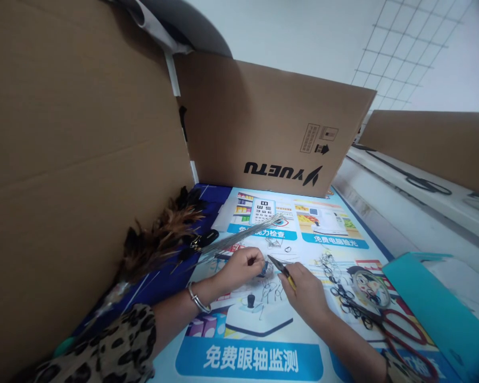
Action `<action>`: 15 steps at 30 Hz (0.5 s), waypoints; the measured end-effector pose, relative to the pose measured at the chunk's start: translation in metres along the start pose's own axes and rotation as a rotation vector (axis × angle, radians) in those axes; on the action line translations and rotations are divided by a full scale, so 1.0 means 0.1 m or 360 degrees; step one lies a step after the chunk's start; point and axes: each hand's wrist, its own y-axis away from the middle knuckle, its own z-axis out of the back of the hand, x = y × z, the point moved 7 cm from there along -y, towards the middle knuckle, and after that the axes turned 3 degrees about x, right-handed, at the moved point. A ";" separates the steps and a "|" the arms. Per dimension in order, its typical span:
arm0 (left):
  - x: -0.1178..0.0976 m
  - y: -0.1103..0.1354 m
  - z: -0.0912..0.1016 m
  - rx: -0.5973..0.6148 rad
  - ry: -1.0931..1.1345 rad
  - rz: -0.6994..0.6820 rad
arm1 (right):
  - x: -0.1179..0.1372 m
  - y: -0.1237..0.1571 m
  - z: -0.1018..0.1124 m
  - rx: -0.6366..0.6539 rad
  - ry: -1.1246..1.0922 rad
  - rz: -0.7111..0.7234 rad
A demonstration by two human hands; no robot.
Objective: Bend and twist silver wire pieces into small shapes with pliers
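My right hand (306,291) is wrapped round pliers with yellow handles (290,279), and their dark pointed jaws aim up and left toward my other hand. Just left of the jaws, my left hand (242,267) is closed with thumb and fingers pinched together; what sits in the pinch is too small to make out. Behind the hands lies a bundle of thin silvery wires (249,230), slanting up to the right. Small bent wire pieces (272,294) are scattered on the printed sheet below and between the hands.
Brown feathers (155,242) lie at left along a cardboard panel (83,133). Another cardboard panel (263,117) stands at the back. On the right are red-handled scissors (403,325), a clear tape roll (370,289), small black rings (349,303) and a teal box (435,314).
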 end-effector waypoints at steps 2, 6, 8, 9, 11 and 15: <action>-0.02 0.00 0.02 -0.0022 -0.0036 -0.0025 | 0.00 0.00 0.00 0.0011 -0.0021 -0.0004; -0.06 -0.01 0.04 -0.0007 -0.0047 -0.0043 | 0.00 -0.01 0.00 0.0070 -0.0117 -0.0029; -0.06 -0.02 0.03 0.0017 -0.0011 -0.0023 | -0.01 -0.01 -0.01 0.0100 -0.0164 -0.0055; -0.06 -0.02 0.02 0.0029 0.0014 -0.0011 | -0.02 -0.01 -0.01 0.0110 -0.0185 -0.0064; -0.04 -0.02 0.01 0.0047 0.0070 0.0013 | -0.02 -0.01 -0.01 0.0116 -0.0216 -0.0072; -0.01 -0.02 -0.02 0.0076 0.0189 0.0046 | 0.00 0.00 -0.01 0.0106 -0.0255 -0.0078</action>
